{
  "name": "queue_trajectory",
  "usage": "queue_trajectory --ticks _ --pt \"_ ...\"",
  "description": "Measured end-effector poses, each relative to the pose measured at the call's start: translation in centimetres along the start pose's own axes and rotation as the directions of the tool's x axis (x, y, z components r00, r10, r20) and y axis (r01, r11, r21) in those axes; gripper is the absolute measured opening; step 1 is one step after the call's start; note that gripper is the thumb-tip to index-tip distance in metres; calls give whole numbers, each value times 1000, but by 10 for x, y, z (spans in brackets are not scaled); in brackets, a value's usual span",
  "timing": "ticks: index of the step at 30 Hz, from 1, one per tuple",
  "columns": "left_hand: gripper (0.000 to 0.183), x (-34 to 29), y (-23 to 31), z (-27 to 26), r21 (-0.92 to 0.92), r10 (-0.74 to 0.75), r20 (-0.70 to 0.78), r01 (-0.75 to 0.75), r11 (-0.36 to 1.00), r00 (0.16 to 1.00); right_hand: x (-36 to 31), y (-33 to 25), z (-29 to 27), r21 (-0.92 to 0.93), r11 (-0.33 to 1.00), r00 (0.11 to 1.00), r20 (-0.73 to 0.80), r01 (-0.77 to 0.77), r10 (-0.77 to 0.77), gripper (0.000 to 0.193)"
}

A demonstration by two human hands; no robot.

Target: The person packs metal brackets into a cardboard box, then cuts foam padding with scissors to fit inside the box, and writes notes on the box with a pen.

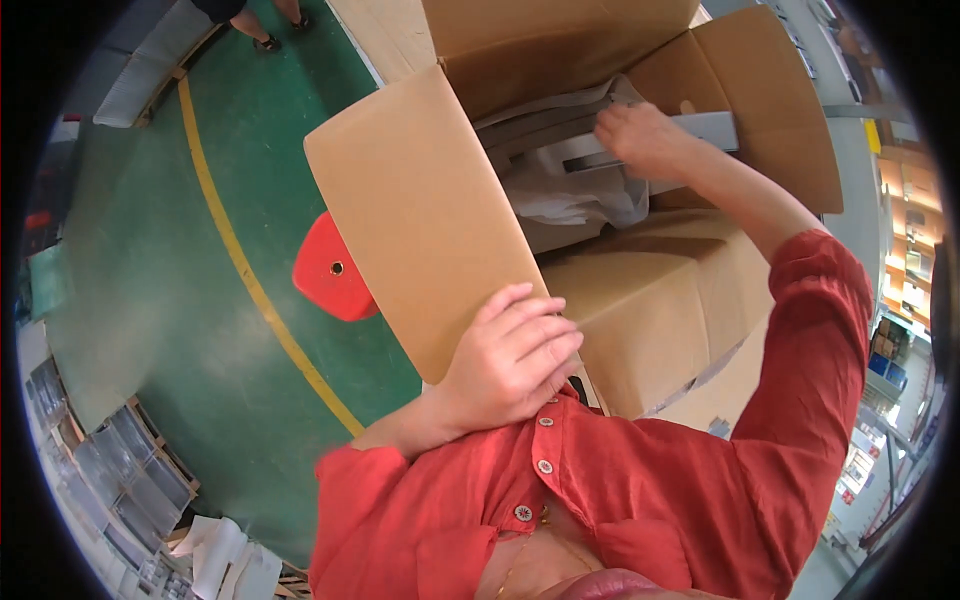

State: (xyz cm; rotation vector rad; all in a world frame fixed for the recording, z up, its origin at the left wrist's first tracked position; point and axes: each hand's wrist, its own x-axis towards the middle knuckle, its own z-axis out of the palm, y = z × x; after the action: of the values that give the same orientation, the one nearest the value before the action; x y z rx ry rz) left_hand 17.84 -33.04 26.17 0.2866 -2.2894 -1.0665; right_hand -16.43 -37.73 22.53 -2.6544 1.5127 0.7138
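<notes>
Counting remotely, I see one left hand (515,350), fingers extended, on the left flap (420,210) of one carton (785,95); one right hand (640,138), grip unclear, at one pale piece (712,130) inside.

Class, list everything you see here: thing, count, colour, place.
Carton: 1, brown, open, centre to upper right
Long piece: 1, whitish, inside carton
Wrapping: uncountable, white, inside carton
Stool: 1, red, left of carton
Floor: 1, green, left half
Line: 1, yellow, on floor
Co-worker's legs: 2, bare, top left
Stacks: several, greyish, lower left
Rim clutter: mixed colours, too blurred to count
Shirt: 1, red, bottom
Left hand: 1, bare, at carton's left flap
Right hand: 1, bare, at long piece
</notes>
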Motion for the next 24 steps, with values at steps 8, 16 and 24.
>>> queue_trajectory --ticks 8,16,24 --pt "22 -1 -6 1 -96 -49 -3 49 994 999 30 -16 74 241 966 996 -26 89 -85 61" --pt "17 5 -8 1 -96 -41 7 42 994 999 38 -18 117 372 908 968 -224 192 -113 62" --pt "18 4 -7 3 -80 -43 30 45 996 999 42 -17 128 408 888 976 -143 210 -165 56"
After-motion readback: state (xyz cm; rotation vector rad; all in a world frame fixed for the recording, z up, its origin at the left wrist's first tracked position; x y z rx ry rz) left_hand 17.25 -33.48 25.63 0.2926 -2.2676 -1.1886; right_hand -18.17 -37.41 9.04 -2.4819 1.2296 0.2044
